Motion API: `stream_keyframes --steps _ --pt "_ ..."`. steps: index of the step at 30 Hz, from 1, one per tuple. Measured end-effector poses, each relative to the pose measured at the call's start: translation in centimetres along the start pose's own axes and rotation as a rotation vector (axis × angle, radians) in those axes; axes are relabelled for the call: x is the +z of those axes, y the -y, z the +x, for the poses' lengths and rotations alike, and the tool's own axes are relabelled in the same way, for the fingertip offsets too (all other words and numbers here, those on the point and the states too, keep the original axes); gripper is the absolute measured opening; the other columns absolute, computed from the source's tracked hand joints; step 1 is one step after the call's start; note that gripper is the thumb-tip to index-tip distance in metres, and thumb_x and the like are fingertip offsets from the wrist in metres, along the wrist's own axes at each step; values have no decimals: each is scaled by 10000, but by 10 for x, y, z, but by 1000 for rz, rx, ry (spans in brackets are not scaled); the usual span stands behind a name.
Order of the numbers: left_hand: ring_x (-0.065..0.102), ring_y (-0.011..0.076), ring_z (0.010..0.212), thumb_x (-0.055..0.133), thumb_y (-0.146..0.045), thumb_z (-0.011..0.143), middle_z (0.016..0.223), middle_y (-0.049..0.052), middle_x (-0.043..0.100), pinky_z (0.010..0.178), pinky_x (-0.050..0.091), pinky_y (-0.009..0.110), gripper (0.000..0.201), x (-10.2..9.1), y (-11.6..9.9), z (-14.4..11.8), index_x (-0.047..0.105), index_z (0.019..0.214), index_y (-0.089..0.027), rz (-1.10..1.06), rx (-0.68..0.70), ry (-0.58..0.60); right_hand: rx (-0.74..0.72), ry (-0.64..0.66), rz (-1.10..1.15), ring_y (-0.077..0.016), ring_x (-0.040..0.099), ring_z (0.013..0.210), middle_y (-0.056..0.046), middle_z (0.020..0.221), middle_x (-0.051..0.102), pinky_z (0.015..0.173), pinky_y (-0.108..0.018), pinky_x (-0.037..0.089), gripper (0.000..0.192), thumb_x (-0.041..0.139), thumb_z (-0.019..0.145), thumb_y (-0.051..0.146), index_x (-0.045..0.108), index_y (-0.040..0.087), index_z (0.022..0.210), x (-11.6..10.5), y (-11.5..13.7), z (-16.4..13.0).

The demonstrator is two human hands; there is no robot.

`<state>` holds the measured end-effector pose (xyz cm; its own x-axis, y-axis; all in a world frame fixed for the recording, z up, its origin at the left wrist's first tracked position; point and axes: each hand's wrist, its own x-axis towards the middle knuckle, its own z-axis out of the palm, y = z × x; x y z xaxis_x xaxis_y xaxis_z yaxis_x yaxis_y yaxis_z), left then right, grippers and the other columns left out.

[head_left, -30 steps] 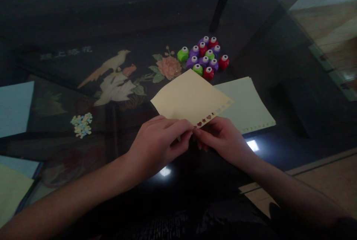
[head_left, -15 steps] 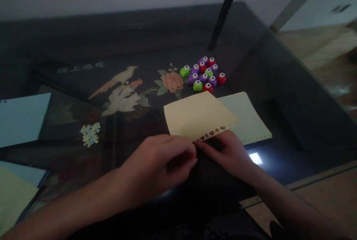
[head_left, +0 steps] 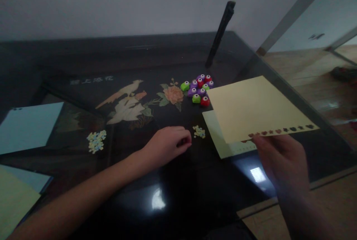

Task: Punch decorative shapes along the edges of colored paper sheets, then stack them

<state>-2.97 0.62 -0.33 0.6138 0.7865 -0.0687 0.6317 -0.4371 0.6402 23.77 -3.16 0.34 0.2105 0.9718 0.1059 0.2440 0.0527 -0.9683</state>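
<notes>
Yellow paper [head_left: 251,108] with a row of punched hearts and stars along its near edge is lifted clear of the counter [head_left: 83,65], pinched at that edge by the right hand [head_left: 280,158], fingers closed on it. It hangs toward three o'clock, above a paler green sheet [head_left: 220,143] lying flat. The left hand [head_left: 169,145] rests near the middle of the counter, fingers curled shut; whether anything is inside it, I cannot tell. Just beside its fingertips, at three o'clock, sits a small heap of punched bits [head_left: 199,131].

To my eye the punching of this edge is over and the sheet is being carried aside; the next move calls for a steady, flat carry so the paper does not crease.

A second ago both hands met at the punched edge, the sheet low at the centre. Now the right hand alone has it, swung out and up, and the left has let go. The heap of bits is newly uncovered. The little coloured punches [head_left: 198,88] at twelve o'clock and the other heap [head_left: 96,140] at nine have not stirred.
</notes>
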Motion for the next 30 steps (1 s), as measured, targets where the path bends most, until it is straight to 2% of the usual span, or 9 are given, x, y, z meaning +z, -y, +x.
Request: stream_keyframes --steps 3,8,12,16,23,27,30 --pt "560 128 699 589 -155 829 787 1 616 626 405 231 47 0 4 18 634 828 -169 11 7 -26 144 -118 117 -174 676 693 -11 709 722 715 -321 557 160 795 654 360 712 242 723 -15 -10 -6" --pt "569 142 718 576 -159 826 785 -2 626 628 404 243 70 4 4 41 640 825 -187 56 4 -41 298 -62 -2 -205 681 746 -52 735 730 733 -328 539 207 792 653 404 723 213 696 -26 -31 -20" --pt "576 145 714 574 -158 824 785 -5 640 624 407 245 86 6 5 45 649 846 -195 60 -42 -14 331 30 23 -226 687 776 -74 804 742 742 -354 538 219 756 702 409 722 208 781 -27 -42 -27" --pt "578 143 731 569 -150 819 815 -1 641 637 421 245 101 7 7 43 650 861 -194 63 -54 -19 342 108 -51 -238 685 801 -97 821 740 735 -361 536 236 722 739 421 720 192 794 -27 -43 -26" --pt "571 146 735 560 -166 830 836 0 623 644 441 259 155 7 6 39 614 973 -191 52 -39 -56 327 286 -71 -168 623 610 -51 704 684 622 -321 515 231 650 817 405 681 182 767 -22 -32 -21" --pt "582 164 804 512 -168 874 887 26 622 713 475 286 139 6 2 37 608 973 -182 118 4 -123 381 286 -17 -135 595 563 -41 683 663 563 -279 488 266 630 838 415 651 167 746 -23 -30 -20" --pt "580 184 912 482 -147 895 975 58 633 812 484 319 168 11 -4 34 609 1001 -169 174 113 -167 421 271 2 -135 587 535 -40 653 650 519 -270 475 279 633 832 430 649 157 777 -24 -31 -19"
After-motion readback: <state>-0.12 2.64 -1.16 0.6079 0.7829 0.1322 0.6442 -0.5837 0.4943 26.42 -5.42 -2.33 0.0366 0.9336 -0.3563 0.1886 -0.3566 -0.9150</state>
